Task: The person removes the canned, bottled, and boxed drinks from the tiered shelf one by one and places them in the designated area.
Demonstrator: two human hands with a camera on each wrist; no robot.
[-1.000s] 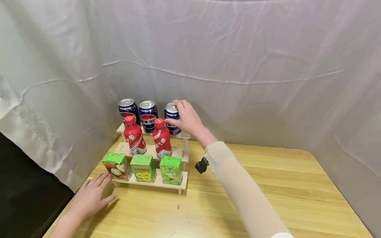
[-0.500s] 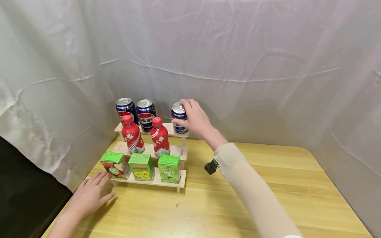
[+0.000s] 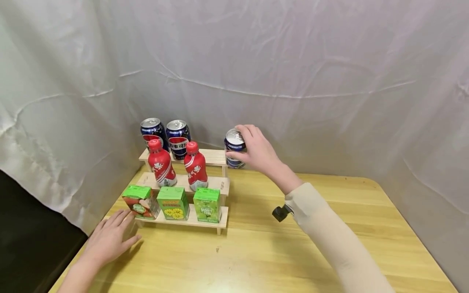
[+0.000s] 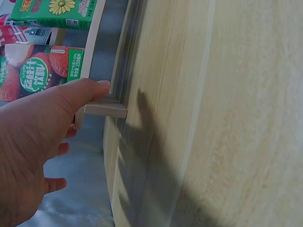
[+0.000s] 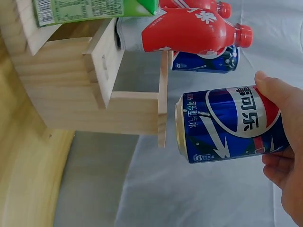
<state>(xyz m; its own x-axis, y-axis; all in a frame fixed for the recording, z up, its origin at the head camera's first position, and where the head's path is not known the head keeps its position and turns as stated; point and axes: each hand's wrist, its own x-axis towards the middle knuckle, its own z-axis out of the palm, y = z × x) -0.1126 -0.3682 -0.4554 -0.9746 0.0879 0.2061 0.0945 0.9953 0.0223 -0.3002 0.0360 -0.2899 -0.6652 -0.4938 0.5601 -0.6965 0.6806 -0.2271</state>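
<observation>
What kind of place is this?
Probably a staged indoor set-up, perhaps a mock shop display: grey cloth hangs behind a wooden table, where a tiered wooden rack holds drinks.

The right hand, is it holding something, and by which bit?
Yes, the right hand holds a blue Pepsi can, gripped around its upper end.

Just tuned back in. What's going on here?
A person's right hand grips a blue can, held off the top shelf at its right end. The left hand is by the left end of the bottom shelf. Two other cans, two red bottles and three cartons stand on the tiers.
</observation>
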